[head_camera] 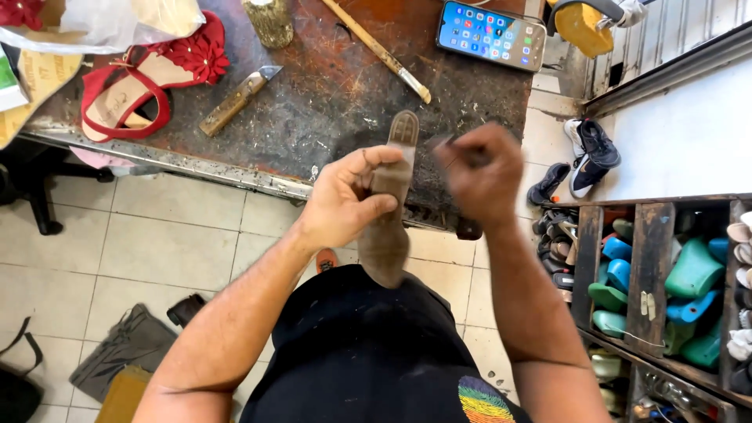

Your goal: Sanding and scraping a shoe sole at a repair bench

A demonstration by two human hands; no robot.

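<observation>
Wooden rack [652,258], green and blue shoe lasts [692,270]

Pale tiled floor [157,235], scuffed workbench [329,110]

Worn dark workbench [329,110], scratched, rusty-brown patch near the far edge, metal strip along the near edge. Lying on it: red sandal with flower trim [149,82] at the left end, plastic bag [102,23] at the far-left corner, wood-handled knife [235,100] just right of the sandal, stubby rough block [269,22] at the far edge, long wooden-handled brush [376,48] lying diagonally mid-bench, smartphone [491,34] with lit screen at the far-right corner.
</observation>
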